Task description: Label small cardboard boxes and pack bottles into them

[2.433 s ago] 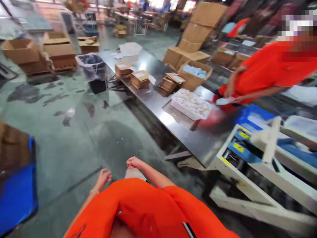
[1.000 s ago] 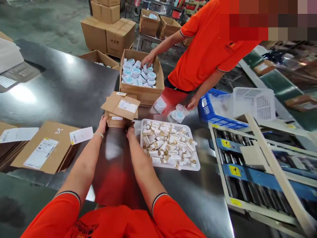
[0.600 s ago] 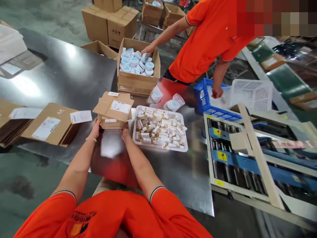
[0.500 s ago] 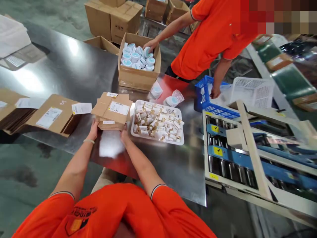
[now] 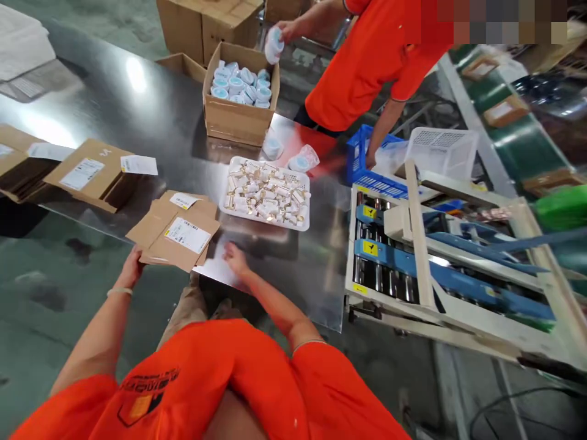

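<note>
A stack of flattened brown cartons [image 5: 177, 235] with white labels lies at the near edge of the steel table [image 5: 137, 110], partly overhanging it. My left hand [image 5: 131, 269] grips the stack's left corner, fingers curled under it. My right hand [image 5: 236, 260] rests on the table just right of the stack, fingers stretched out, holding nothing. Beyond it sits a white tray [image 5: 263, 223] full of small white and gold tubes.
A cardboard box [image 5: 236, 122] of white-blue jars stands further back; a co-worker in orange lifts one jar [image 5: 274, 46] from it. Two bagged jars [image 5: 300, 160] lie nearby. More flat cartons [image 5: 87, 174] lie left. A blue crate [image 5: 367, 165], white basket [image 5: 440, 146] and roller machine [image 5: 413, 256] stand right.
The carton stack has been pulled toward me to the table's near edge. My right hand has come off it. The co-worker has lifted a jar out of the box.
</note>
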`<state>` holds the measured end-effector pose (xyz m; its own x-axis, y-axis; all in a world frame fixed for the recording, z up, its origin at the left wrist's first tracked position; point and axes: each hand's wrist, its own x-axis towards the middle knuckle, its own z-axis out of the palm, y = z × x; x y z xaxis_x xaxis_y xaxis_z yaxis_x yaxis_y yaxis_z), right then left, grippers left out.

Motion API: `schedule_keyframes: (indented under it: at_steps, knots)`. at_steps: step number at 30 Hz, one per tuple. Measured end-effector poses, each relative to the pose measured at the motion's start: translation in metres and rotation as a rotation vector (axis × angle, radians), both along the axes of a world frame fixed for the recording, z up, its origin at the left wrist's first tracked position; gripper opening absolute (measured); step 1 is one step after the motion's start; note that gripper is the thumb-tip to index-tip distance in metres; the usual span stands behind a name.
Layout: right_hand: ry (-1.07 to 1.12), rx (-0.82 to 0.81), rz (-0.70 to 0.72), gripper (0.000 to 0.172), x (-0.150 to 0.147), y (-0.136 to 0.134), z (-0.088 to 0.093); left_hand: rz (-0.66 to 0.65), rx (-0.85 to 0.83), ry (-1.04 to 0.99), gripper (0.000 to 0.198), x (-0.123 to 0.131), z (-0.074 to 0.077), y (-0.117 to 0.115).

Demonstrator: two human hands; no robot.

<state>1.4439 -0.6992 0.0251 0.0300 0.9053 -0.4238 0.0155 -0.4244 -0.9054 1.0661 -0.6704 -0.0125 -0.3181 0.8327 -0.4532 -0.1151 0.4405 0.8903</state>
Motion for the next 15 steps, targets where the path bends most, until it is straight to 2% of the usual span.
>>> schedule_keyframes:
  at_steps: [1,2,4,5,7,10,12,15]
  knots:
    - [-0.134,0.03,-0.159,0.044,0.035,0.004,0.009,0.029,-0.008,-0.023,0.039,0.003,0.001,0.001]
    - [-0.265,0.078,-0.375,0.045,0.073,0.01,0.019,0.063,-0.013,-0.054,0.038,0.006,0.003,0.003]
    - [-0.38,0.089,-0.768,0.05,0.146,0.026,0.037,0.118,-0.019,-0.112,0.038,0.012,0.004,0.005]
    - [-0.355,0.053,-0.874,0.051,0.176,0.036,0.044,0.134,-0.019,-0.132,0.039,0.013,0.004,0.005]
    - [-0.316,-0.008,-0.887,0.046,0.217,0.054,0.052,0.152,-0.014,-0.154,0.038,0.016,0.003,0.004]
    - [-0.138,-0.055,-0.851,0.04,0.231,0.074,0.049,0.167,-0.015,-0.179,0.035,0.016,0.001,0.002]
    - [-0.035,-0.072,-0.906,0.042,0.221,0.082,0.041,0.171,-0.021,-0.188,0.031,0.014,-0.001,0.002]
    - [0.006,-0.084,-1.029,0.042,0.202,0.09,0.029,0.166,-0.019,-0.202,0.026,0.01,-0.002,0.009]
